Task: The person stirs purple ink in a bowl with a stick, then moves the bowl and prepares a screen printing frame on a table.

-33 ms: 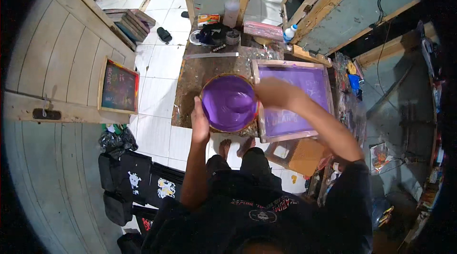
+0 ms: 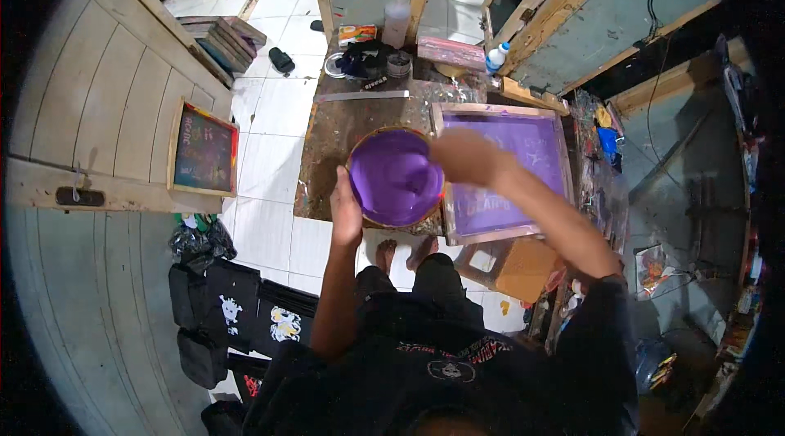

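A round container of thick purple paint (image 2: 384, 178) sits on the stained worktable (image 2: 323, 142). My left hand (image 2: 347, 207) grips it at the left side, thumb up along the outer wall. My right hand (image 2: 466, 158) is a motion blur at the container's right rim, partly over the wooden-framed screen; its fingers and anything in them cannot be made out. That screen (image 2: 511, 203), coated purple with pale lettering, lies just right of the container.
A metal strip (image 2: 368, 95), dark cloth (image 2: 360, 56), jar (image 2: 398, 64) and bottle (image 2: 496, 58) are at the table's back. A framed screen (image 2: 204, 146) leans on the left door. Black printed items (image 2: 229, 305) lie on the floor lower left. Cardboard (image 2: 523, 272) is lower right.
My right hand has shifted slightly to the left over the container's rim, and the swirl in the purple paint has changed shape. My left hand stays at the container.
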Available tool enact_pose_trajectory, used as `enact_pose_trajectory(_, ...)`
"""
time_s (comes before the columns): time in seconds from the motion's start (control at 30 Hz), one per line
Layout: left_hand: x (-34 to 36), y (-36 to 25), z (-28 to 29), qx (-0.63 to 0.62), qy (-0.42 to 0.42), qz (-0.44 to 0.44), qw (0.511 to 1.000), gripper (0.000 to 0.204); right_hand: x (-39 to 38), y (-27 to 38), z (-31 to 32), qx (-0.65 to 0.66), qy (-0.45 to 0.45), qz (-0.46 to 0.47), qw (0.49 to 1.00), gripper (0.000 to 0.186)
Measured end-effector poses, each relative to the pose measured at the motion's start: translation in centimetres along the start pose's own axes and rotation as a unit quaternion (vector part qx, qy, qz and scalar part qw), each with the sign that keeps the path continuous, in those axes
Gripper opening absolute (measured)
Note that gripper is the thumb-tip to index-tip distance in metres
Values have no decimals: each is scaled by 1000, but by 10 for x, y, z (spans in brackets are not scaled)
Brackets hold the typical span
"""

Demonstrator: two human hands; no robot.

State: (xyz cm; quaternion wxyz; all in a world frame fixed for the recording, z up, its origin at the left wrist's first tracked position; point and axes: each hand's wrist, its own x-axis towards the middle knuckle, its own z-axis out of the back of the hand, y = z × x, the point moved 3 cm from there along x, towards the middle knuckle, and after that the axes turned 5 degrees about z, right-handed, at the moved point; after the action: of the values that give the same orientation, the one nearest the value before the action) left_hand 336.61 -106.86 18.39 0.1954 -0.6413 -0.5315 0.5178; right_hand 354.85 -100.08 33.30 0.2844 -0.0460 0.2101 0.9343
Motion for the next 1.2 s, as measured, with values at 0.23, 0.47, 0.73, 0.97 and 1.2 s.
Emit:
enact_pose_trajectory(0.23,-1,4,3,51,3,-15,999,68,-5,-5,-14,16,41,-5,999,16)
enact_pose_trajectory(0.47,-7,5,-3,25,-10,21,999,70,-2,2,-11,-33,37,-45,998,13)
enact_pose_trajectory(0.73,-6,4,-3,34,-6,24,999,70,-15,-3,-12,48,47,-20,998,14)
enact_pose_trajectory(0.97,-3,3,-4,41,14,45,998,69,-17,3,-14,81,48,-5,996,13)
enact_pose_trajectory(1.2,3,11,-4,11,-30,19,999,62,-1,7,-31,-2,40,-42,998,12)
